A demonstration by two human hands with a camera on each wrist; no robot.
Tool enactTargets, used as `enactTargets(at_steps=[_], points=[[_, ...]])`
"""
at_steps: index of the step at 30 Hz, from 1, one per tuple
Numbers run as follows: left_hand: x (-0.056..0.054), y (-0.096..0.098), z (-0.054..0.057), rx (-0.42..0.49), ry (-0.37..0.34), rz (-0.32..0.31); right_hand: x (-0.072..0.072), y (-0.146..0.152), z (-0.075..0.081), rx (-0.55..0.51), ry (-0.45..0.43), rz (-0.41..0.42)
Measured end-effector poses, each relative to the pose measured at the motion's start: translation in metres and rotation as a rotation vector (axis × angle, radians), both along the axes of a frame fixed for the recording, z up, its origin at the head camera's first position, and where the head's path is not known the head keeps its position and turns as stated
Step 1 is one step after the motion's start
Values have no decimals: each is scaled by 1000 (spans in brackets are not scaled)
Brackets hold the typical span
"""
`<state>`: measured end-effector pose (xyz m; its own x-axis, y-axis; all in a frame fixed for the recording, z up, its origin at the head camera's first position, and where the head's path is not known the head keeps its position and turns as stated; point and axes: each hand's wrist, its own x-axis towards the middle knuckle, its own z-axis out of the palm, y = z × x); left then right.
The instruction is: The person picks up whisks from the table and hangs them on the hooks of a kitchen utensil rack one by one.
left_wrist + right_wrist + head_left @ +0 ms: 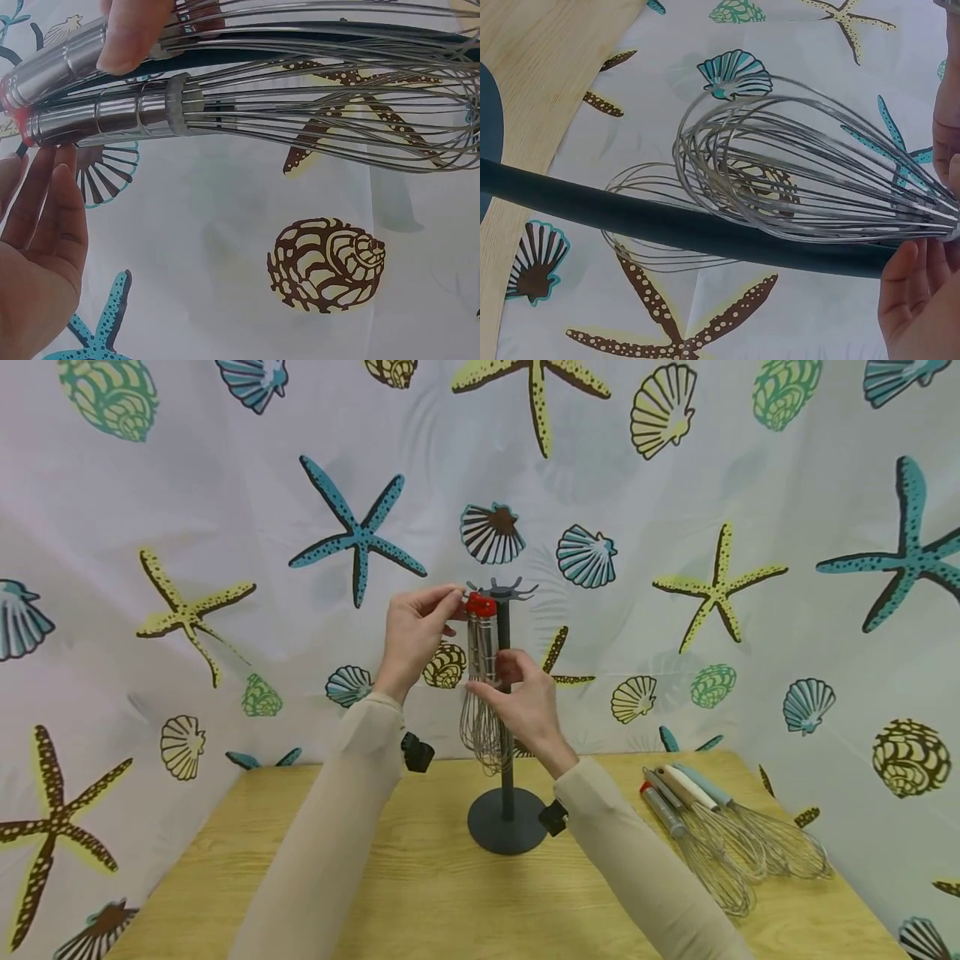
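Two metal whisks with red ends hang side by side by the top of a dark utensil stand [507, 777]. My left hand [416, 631] is at their red tops, thumb and forefinger pinching at one whisk's end, just under the hooks [517, 588]. Lower down, my right hand [528, 702] grips the near whisk [60, 64] where its handle meets the wires, thumb across the front. The other whisk [139, 111] lies alongside it, touching the left fingertips. In the right wrist view the wire loops [780, 172] overlap the pole. Whether either end sits on a hook is hidden.
On the wooden table [420, 893], several more whisks [712, 827] lie in a bunch at the right, one with a red end. The stand's round base [487, 835] is near the table's back edge. A patterned curtain [247, 443] surrounds the table behind and at the sides.
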<state>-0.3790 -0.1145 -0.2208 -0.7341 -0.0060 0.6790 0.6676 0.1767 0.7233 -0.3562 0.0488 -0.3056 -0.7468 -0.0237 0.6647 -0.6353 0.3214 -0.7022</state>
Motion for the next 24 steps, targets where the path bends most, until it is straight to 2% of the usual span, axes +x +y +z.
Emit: enactTargets(at_steps=[8, 24], points=[[0, 1, -1, 4, -7, 19, 1, 7, -7, -7, 14, 4], [2, 6, -1, -13, -23, 58, 7, 27, -30, -5, -31, 24]])
